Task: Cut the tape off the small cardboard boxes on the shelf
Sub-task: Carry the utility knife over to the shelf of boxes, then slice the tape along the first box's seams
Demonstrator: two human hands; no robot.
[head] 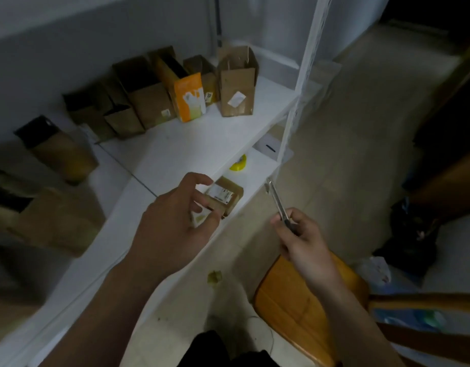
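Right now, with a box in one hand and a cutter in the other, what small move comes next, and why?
Probably bring the cutter across to the small box: the left hand grips it at the shelf edge, while the right hand holds the cutter off to the side, blade not touching it.

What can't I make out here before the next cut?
Head view only:
- Tape on the small box: too small, partly covered by the left hand.
- Blade of the knife in the right hand: motion-blurred.
- Boxes at left: blurred.
- Yellow item: half hidden by the shelf edge.
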